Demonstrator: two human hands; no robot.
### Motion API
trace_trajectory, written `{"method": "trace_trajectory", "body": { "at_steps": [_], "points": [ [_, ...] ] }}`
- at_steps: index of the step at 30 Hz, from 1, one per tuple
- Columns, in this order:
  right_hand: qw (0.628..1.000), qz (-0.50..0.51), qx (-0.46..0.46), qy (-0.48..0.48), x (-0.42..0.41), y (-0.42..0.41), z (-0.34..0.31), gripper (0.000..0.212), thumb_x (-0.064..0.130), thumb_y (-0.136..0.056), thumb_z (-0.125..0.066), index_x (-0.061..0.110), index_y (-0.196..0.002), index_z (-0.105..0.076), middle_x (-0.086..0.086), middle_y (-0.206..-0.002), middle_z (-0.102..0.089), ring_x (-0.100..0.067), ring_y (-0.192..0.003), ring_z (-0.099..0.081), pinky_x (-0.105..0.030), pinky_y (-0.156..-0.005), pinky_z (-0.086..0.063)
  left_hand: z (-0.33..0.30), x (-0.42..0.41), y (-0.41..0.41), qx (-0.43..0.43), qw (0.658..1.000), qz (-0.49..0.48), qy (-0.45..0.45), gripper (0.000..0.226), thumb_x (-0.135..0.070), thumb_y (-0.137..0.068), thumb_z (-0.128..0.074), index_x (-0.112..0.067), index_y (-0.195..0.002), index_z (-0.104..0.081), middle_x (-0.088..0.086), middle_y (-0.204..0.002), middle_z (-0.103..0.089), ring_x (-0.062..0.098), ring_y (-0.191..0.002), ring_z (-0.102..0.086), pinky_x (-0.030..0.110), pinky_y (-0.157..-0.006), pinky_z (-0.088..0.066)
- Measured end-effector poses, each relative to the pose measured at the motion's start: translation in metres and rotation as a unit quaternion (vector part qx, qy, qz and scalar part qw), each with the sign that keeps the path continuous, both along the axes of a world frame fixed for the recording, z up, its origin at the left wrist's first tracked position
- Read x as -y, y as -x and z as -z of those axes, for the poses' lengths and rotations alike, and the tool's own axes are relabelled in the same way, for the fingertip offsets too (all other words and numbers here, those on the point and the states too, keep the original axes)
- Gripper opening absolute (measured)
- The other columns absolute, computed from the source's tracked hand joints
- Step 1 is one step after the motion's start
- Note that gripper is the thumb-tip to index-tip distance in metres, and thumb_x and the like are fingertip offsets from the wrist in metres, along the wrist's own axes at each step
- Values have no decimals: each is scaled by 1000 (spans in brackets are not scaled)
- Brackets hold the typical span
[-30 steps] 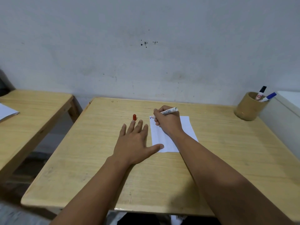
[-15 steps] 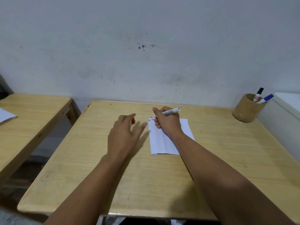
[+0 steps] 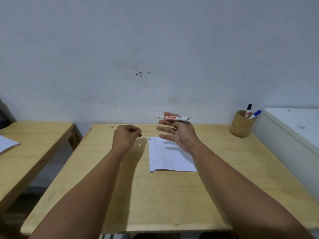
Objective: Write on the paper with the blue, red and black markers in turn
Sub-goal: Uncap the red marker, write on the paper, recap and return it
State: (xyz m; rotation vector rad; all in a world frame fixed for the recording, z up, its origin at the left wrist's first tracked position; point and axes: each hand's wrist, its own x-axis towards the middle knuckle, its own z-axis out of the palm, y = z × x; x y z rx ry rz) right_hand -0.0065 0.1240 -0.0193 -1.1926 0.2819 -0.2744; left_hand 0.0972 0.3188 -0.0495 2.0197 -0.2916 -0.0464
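Right hand (image 3: 179, 135) is raised above the desk (image 3: 172, 195), centre of frame, slightly right. It pinches the red marker (image 3: 176, 118) between thumb and forefinger; the other fingers (image 3: 165, 130) are spread loose and point toward frame left. Marker lies roughly level, uncapped tip toward frame left, white end toward frame right. Red lettering shows on the barrel.

Left hand (image 3: 126, 137) sits just left of centre, lifted off the desk, fingers curled into a loose fist. A small red spot shows at its fingertips; too small to say whether this is the marker's cap, so whether it holds anything cannot be told.

Paper (image 3: 170, 157) lies flat on the desk below the right hand, in the middle of the frame. Near edge appears folded. Small blue and red marks sit at its upper left corner. Shadows of the right hand's fingers fall on the sheet.

Wooden cup (image 3: 241, 125) stands at the desk's far right corner, upper right of frame. In it: black marker (image 3: 248, 110) and blue marker (image 3: 256, 114), caps up, both leaning right.

White unit (image 3: 293, 131) borders the desk at frame right. Second desk (image 3: 31, 145) at frame left, apart from the main one, carries a sheet (image 3: 6, 144) at its left edge
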Motion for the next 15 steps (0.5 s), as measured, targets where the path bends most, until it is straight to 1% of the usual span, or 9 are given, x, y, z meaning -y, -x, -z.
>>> {"method": "trace_trajectory", "body": {
  "at_steps": [1,3,5,7,8,10,11,13,15],
  "points": [
    [999,-8,-3,-33,-1,6,-5,52,-8,-100,-33,10,-127,-73,-18,-107,-78,-38,-95,-80,-46,-73,-68,-11,3,4,-20,999,5,45,10,-17,-89,-72,-14,-82,-79,-2,-78,-79,12,-78,-72,29,-73,-52],
    [997,-35,3,-66,-2,20,-14,51,-4,-100,-33,8,-126,-75,-19,-107,-78,-39,-94,-80,-46,-73,-67,-34,7,15,-58,991,19,121,10,-16,-93,-72,-10,-87,-78,3,-82,-79,14,-79,-74,29,-74,-53],
    [996,-59,19,-71,-2,35,-22,46,9,-105,-35,3,-126,-76,-20,-108,-78,-39,-93,-79,-45,-74,-66,-55,12,26,-73,984,31,159,10,-17,-94,-72,-9,-91,-77,7,-89,-79,18,-84,-75,30,-77,-55],
    [996,-61,29,-63,-3,47,-29,45,15,-106,-38,-1,-120,-78,-20,-108,-76,-35,-84,-77,-43,-71,-66,-71,16,37,-75,981,38,174,10,-16,-95,-72,-8,-91,-76,11,-92,-79,19,-84,-75,33,-82,-58],
    [998,-54,32,-28,-4,52,-32,37,14,-107,-45,2,-115,-78,-19,-107,-75,-30,-77,-75,-41,-68,-66,-78,17,42,-73,980,40,182,9,-14,-95,-72,-7,-91,-76,12,-93,-78,19,-84,-74,35,-84,-58],
    [993,-23,26,113,-5,60,-35,13,9,-104,-62,12,-106,-74,-13,-103,-73,-19,-65,-68,-34,-61,-63,-89,20,52,-73,977,45,197,9,-13,-94,-73,-5,-92,-76,14,-94,-78,20,-84,-74,36,-87,-59],
    [982,-7,22,187,-5,64,-35,10,8,-101,-68,17,-104,-71,-11,-100,-72,-15,-61,-66,-31,-57,-61,-94,21,56,-74,975,47,203,10,-13,-94,-73,-3,-94,-76,14,-94,-78,20,-85,-75,36,-87,-58],
    [961,19,21,274,-5,70,-36,16,10,-98,-75,23,-104,-67,-6,-94,-72,-11,-58,-66,-27,-53,-57,-104,24,66,-70,974,50,209,11,-13,-93,-74,-2,-95,-76,13,-93,-79,19,-84,-76,34,-85,-58],
    [953,27,29,299,-6,77,-41,19,11,-96,-77,25,-105,-69,-1,-91,-73,-13,-58,-69,-26,-54,-54,-113,28,74,-60,975,56,205,11,-14,-92,-75,-3,-94,-77,12,-91,-79,19,-83,-75,33,-81,-56]
  ]
}}
